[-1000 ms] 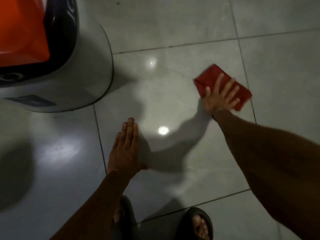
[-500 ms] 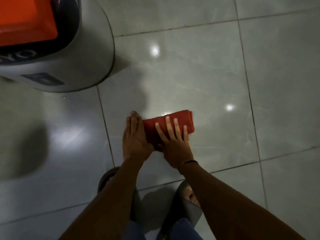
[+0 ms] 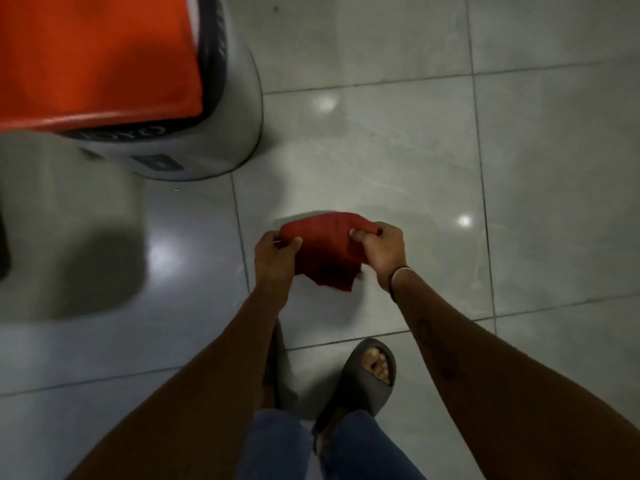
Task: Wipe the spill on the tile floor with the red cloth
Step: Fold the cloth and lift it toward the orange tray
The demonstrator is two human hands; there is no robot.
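You hold the cloth [image 3: 323, 252] up in both hands, off the floor [image 3: 398, 161].

Nearest you, a sandal [image 3: 360, 382] sits at 6 o'clock. Beyond it, your left hand [image 3: 275, 256] pinches the cloth's left corner and your right hand [image 3: 379, 252] grips its right edge, the rest hanging between them. At 11 o'clock stands a grey bin [image 3: 194, 133] with an orange lid [image 3: 97, 57].

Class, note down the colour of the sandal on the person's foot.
Dark grey, an open-toe slide sandal, seen best in the head view, the only one.
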